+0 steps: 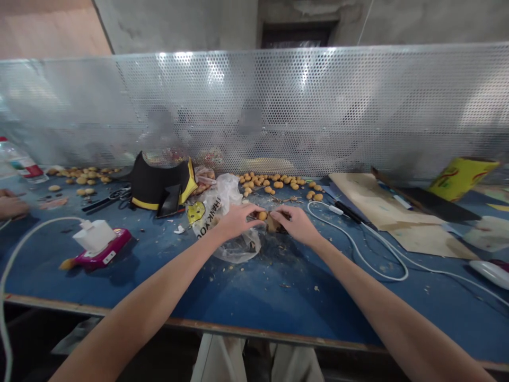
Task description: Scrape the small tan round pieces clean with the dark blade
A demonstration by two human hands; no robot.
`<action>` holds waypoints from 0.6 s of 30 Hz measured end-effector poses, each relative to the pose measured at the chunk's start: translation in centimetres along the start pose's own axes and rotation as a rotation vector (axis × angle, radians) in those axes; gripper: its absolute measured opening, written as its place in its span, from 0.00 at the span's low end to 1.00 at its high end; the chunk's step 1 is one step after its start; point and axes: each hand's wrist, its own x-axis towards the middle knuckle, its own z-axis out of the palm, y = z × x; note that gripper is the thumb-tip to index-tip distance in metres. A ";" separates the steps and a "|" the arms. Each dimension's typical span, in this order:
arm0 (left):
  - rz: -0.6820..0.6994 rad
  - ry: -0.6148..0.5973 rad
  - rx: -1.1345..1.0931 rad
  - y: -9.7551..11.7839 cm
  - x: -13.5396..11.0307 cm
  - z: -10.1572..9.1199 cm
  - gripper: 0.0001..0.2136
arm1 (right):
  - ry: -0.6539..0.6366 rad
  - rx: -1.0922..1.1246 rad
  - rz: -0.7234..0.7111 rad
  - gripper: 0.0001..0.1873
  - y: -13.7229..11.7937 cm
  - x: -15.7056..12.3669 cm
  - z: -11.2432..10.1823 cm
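Observation:
My left hand (235, 220) reaches out over the blue table (246, 297) and pinches a small round yellow-orange piece (262, 215) at its fingertips. My right hand (296, 223) meets it from the right, fingers curled on a small brown lump (274, 224) that is mostly hidden. Both hands work just right of a crumpled clear plastic bag (217, 212) with yellow print. Brown crumbs lie scattered on the table under and around the hands.
Several yellow-orange pieces lie behind the hands (278, 183) and at far left (85, 175). A black and yellow pouch (159, 185), scissors (107, 199), pink device with white charger (99, 244), white cable (358, 249), cardboard sheets (382, 204). Another person's hand (11, 206) at left. Perforated metal screen (278, 106) behind.

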 end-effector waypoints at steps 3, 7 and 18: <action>0.040 -0.012 -0.016 0.3 0.0 0.2 0.16 | -0.033 -0.020 0.002 0.19 0.1 0.0 0.1; 0.088 0.008 -0.010 0.5 0.1 0.3 0.15 | -0.012 -0.016 -0.019 0.18 -0.2 -0.1 -0.1; 0.059 0.268 -0.199 3.0 0.2 0.8 0.18 | 0.091 -0.151 0.027 0.11 0.9 0.3 -0.7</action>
